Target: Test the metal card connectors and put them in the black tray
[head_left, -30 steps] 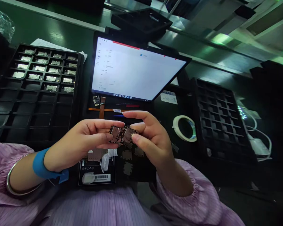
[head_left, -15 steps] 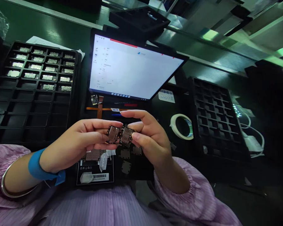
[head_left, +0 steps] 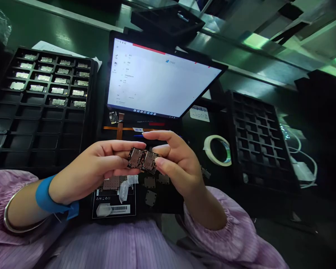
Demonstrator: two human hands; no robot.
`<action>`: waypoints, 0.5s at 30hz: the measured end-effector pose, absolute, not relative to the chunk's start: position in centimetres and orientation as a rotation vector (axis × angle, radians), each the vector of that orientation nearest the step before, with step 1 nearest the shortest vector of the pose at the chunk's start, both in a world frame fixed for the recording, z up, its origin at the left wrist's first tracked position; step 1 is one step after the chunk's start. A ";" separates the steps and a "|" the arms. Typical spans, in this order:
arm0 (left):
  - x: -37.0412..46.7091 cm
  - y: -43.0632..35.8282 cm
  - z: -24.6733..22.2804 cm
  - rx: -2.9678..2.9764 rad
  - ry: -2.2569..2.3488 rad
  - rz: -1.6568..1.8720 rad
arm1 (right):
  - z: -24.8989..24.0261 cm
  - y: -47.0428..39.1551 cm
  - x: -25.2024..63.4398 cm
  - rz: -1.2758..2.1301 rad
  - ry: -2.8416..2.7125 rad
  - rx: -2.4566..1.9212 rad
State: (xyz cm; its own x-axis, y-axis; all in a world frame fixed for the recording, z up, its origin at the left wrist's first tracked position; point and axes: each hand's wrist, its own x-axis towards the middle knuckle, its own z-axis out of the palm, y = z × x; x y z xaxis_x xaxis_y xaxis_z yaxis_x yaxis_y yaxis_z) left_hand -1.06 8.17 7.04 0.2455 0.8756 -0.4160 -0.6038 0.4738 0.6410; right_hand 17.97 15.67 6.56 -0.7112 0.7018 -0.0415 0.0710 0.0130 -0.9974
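Holding two small circuit boards (head_left: 142, 159) between two hands (head_left: 126, 160).

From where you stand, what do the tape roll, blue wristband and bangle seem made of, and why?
Tape roll: probably matte paper, being cream and dull. Blue wristband: fabric or soft plastic, matte, end hanging. Bangle: likely polished metal, shining silver.

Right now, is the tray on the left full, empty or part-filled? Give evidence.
The tray is part-filled: metallic pieces sit in its far compartments; the near ones look bare.
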 end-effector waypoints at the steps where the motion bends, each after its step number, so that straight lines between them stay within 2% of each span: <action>1: -1.1 8.2 7.0 0.395 0.830 1.045 | 6.6 15.7 17.9 1.738 -1.826 -0.789; 15: -1.1 8.1 7.0 0.393 0.834 1.033 | 6.6 15.7 17.9 1.686 -1.883 -0.816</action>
State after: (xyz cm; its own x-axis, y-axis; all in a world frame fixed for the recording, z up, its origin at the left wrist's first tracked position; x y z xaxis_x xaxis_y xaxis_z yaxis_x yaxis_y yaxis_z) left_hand -1.05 8.12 6.99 0.2506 0.8726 -0.4193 -0.5943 0.4806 0.6449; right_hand 17.90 15.69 6.57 -0.7064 0.7069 -0.0369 0.1142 0.0624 -0.9915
